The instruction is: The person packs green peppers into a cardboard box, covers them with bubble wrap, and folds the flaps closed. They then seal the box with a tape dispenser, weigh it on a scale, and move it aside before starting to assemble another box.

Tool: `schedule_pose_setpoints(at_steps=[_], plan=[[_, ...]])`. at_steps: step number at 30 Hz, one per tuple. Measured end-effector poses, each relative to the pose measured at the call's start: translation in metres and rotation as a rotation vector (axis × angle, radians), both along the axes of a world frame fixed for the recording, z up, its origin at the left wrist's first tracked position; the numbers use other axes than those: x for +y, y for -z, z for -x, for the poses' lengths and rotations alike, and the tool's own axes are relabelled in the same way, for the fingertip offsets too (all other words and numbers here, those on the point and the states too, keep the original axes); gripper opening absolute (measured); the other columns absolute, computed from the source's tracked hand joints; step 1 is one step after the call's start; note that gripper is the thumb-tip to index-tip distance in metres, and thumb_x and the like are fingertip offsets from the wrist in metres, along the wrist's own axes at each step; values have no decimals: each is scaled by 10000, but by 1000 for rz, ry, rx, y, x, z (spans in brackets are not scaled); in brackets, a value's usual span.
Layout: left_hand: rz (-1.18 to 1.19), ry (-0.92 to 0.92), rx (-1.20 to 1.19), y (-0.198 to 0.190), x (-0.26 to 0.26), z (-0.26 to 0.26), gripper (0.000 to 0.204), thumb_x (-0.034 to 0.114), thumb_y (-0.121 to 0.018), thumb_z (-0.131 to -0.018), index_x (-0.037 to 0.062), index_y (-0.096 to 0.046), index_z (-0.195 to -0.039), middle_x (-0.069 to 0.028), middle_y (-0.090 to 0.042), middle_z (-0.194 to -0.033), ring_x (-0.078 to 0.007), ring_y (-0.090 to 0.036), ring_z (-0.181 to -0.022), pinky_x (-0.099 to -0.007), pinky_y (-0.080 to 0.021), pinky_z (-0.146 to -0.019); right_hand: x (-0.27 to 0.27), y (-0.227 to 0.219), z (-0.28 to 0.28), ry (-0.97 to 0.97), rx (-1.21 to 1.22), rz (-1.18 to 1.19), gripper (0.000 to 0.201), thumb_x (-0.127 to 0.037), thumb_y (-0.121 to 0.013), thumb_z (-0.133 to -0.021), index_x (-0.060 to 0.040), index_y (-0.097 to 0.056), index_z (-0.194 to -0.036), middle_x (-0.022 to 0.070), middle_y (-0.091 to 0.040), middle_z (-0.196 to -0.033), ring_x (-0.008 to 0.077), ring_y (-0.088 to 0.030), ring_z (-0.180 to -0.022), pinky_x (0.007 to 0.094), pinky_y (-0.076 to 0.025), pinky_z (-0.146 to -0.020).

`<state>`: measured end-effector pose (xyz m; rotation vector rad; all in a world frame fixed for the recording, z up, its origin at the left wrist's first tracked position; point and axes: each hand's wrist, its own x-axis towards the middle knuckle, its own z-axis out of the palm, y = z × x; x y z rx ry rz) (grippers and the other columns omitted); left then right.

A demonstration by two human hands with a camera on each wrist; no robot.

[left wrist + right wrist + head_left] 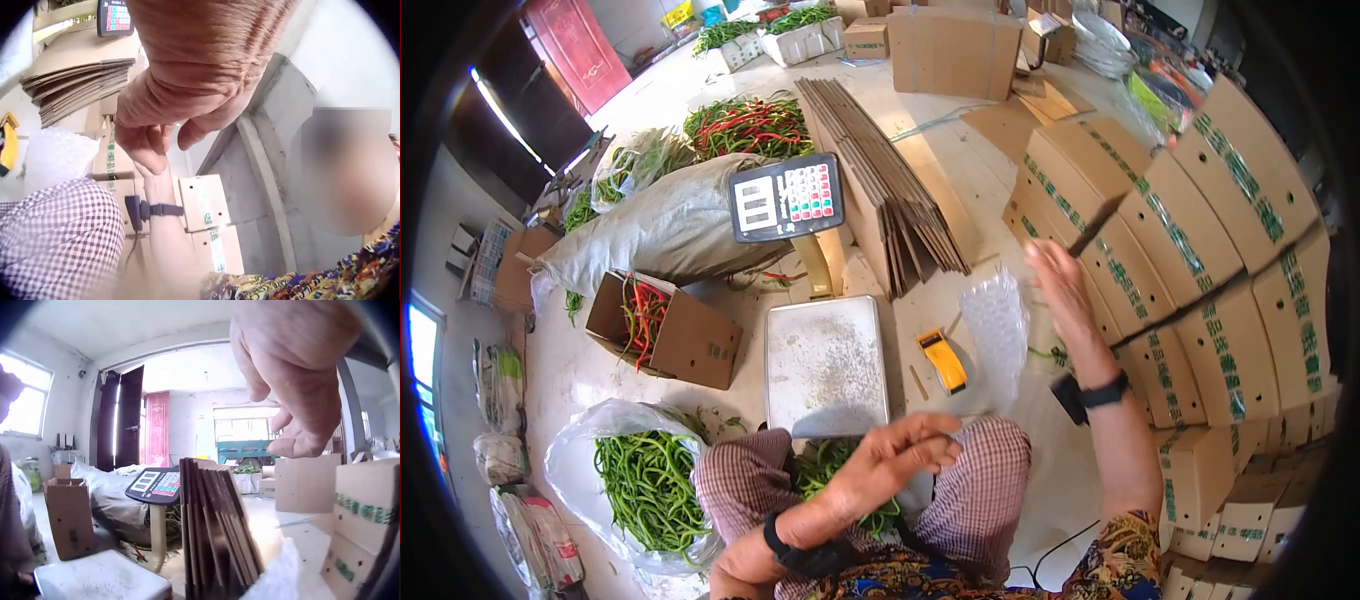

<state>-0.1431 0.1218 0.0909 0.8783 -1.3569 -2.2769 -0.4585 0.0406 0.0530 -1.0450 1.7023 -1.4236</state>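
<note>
My left hand (890, 465) is held above my knees, its fingers loosely bent with nothing in them; the left wrist view shows the same hand (194, 81) from close up. The right hand (1060, 285) is raised beside the stacked cartons (1140, 260), fingers relaxed and empty, also seen in the right wrist view (297, 381). Below and left of it lies clear bubble wrap (995, 335), next to a yellow tape dispenser (943, 361). A scale with a bare metal platform (825, 365) and a display (787, 198) stands in front of my knees.
An open carton (695, 345) with red peppers stands left of the scale. Nearer is a plastic bag of green peppers (650, 490). Flattened cardboard (880, 185) leans behind the scale, beside a grey sack (660, 225). Rows of cartons line the right side.
</note>
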Motion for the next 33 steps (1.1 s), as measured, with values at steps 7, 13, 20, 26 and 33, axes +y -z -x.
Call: schedule_pose_setpoints(at_steps=[7, 13, 20, 26, 33], plan=[[-215, -128, -55, -8, -21, -60, 319, 87, -486, -1027, -18, -520, -1327, -107, -668, -1126, -170, -635, -1043, -300, -494, -919, -185, 54, -46, -45, -14, -104, 570, -439, -611, -948, -3, -551, -1310, 140, -596, -1295, 239, -528, -1207, 353, -424, -1002], [-329, -303, 74, -8, -37, -82, 291, 87, -526, -1002, 7, -562, -1279, -64, -677, -1037, -136, -640, -942, -260, -497, -851, -219, 69, -40, -267, -17, -73, 599, -470, -579, -958, 13, -561, -1312, 130, -626, -1262, 202, -547, -1178, 309, -420, -1007], [-401, -351, 121, -6, -54, -90, 289, 79, -513, -1004, -11, -555, -1276, -70, -680, -1042, -136, -638, -920, -261, -497, -842, -237, 51, -18, -39, 1066, -167, 405, -276, -487, -962, -16, -551, -1265, 291, -673, -925, 420, -662, -898, 498, -513, -822], [-425, -427, 160, -7, -55, -98, 284, 100, -521, -1009, -12, -559, -1267, -69, -681, -1027, -136, -637, -912, -263, -498, -830, -253, 51, -14, 12, 1207, -253, 478, -470, -572, -917, -27, -679, -1058, 269, -684, -862, 439, -664, -852, 513, -521, -790], [-403, -380, 130, -3, -31, -108, 295, 84, -508, -1010, -12, -552, -1286, -104, -674, -1059, -164, -642, -950, -284, -504, -863, -160, 17, 14, 176, 1107, -123, 397, -368, -625, -901, 11, -669, -1009, 266, -675, -895, 470, -619, -858, 487, -488, -772]])
